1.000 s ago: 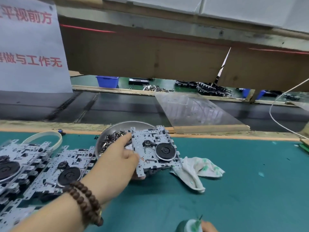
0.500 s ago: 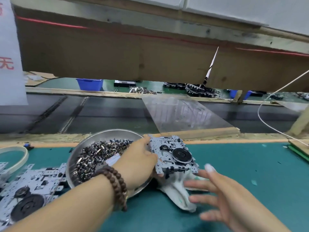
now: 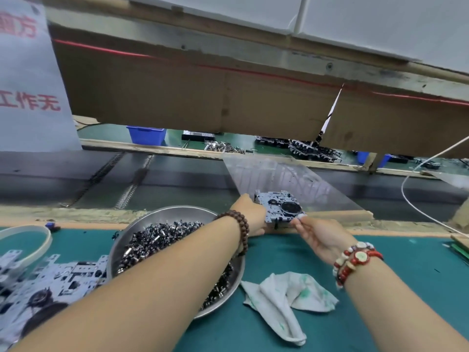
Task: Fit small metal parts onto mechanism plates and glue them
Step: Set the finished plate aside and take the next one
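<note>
A silver mechanism plate (image 3: 275, 207) with a black round wheel is held out over the far edge of the green table, at the foot of a clear plastic sheet (image 3: 286, 179). My left hand (image 3: 250, 215) grips its left edge. My right hand (image 3: 321, 236) touches its right corner with the fingertips. A steel bowl (image 3: 142, 232) full of small dark metal parts sits under my left forearm. More mechanism plates (image 3: 48, 280) lie at the lower left.
A white rag (image 3: 286, 298) with green stains lies on the green table (image 3: 406, 275) near me. A dark conveyor belt (image 3: 177, 181) runs past the wooden table edge. A white ring (image 3: 28, 237) lies at left; a white cable (image 3: 421, 199) curves at right.
Both arms have stretched forward. The plate moved from above the rag out to the table's far edge by the clear sheet, and my right hand has come up to its right corner.
</note>
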A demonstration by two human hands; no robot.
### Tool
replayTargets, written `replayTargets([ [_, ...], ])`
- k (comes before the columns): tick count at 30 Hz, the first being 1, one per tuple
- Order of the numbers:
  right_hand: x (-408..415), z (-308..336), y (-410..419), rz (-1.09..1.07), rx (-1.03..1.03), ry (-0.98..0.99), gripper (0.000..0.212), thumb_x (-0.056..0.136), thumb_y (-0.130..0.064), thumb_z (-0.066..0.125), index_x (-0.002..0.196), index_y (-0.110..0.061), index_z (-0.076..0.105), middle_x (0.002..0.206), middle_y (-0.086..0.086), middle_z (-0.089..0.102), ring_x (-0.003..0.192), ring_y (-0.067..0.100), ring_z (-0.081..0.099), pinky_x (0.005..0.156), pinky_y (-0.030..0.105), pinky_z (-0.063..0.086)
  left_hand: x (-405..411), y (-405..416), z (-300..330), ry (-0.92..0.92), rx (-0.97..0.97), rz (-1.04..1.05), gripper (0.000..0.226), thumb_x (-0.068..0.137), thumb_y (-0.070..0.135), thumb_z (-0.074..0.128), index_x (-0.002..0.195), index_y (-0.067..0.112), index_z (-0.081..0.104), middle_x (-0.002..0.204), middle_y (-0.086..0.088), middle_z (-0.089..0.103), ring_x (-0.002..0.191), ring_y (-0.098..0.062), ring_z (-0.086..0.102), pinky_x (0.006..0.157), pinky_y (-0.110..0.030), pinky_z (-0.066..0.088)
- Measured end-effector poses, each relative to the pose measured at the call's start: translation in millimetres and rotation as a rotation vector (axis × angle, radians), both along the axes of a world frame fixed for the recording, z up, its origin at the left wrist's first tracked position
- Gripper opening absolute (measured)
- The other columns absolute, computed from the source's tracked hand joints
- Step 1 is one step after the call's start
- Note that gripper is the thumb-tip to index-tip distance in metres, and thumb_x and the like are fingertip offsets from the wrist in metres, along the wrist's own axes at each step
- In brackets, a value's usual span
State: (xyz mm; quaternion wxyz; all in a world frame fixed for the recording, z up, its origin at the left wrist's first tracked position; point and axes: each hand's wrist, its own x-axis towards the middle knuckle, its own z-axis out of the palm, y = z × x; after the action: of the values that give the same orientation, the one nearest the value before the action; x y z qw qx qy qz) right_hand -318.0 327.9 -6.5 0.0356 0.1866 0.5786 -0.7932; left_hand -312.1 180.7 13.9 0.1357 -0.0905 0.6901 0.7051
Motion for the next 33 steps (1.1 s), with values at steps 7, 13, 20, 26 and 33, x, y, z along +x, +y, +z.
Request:
replayTargets([
  [7,-23.9,17.0,-9.5,0.010,0.049,0.046,0.050,0.091,0.002,0.052,0.137,0.007,0.032,0.135,0.024,0.044,0.101,0.023,0.057,0.081,0.027,0.051,17.6,-26.3,-4.6,0.171,-0.108,0.064,0.057,0.095,0.003,0.040,0.146,0.010,0.017,0.097,-0.003,0.049,0.092,-0.025,0.054,0.088,-0.037,0.048],
  [13,1.3,21.8,-11.0,0.110,0.342,0.144,0.051,0.092,-0.002,0.053,0.138,0.007,0.033,0.139,0.020,0.044,0.121,0.026,0.050,0.101,0.033,0.042,62.3,-72.0,14.5,0.413,-0.414,0.052,0.041,0.094,0.008,0.043,0.134,0.014,0.043,0.089,0.004,0.060,0.093,-0.014,0.060,0.089,-0.034,0.050],
  [20,122.7,11.0,13.0,0.592,0.531,0.390,0.025,0.078,-0.020,0.069,0.101,-0.030,0.071,0.109,-0.010,0.070,0.102,0.007,0.066,0.069,0.016,0.054,146.3,-187.2,36.9,0.408,-1.236,-0.284,0.045,0.087,0.035,0.056,0.131,0.037,0.043,0.127,0.012,0.046,0.106,0.000,0.042,0.093,-0.017,0.029],
  [26,178.5,-28.0,-2.2,0.727,0.469,0.026,0.055,0.047,0.013,0.085,0.085,-0.024,0.072,0.106,-0.001,0.072,0.110,0.005,0.061,0.055,0.008,0.048,177.4,-220.6,12.0,0.010,-1.442,-0.577,0.114,0.066,0.061,0.068,0.146,0.033,-0.008,0.155,0.004,0.002,0.142,-0.016,0.008,0.116,-0.042,0.014],
  [33,218.4,-18.1,-48.7,0.641,0.586,0.104,0.036,0.096,0.009,0.033,0.130,0.017,0.038,0.139,0.033,0.037,0.130,0.036,0.038,0.059,0.012,0.044,158.8,-220.9,2.1,-0.019,-1.462,-0.601,0.122,0.061,0.065,0.068,0.146,0.027,-0.010,0.156,-0.001,0.004,0.143,-0.021,0.010,0.115,-0.041,0.014],
])
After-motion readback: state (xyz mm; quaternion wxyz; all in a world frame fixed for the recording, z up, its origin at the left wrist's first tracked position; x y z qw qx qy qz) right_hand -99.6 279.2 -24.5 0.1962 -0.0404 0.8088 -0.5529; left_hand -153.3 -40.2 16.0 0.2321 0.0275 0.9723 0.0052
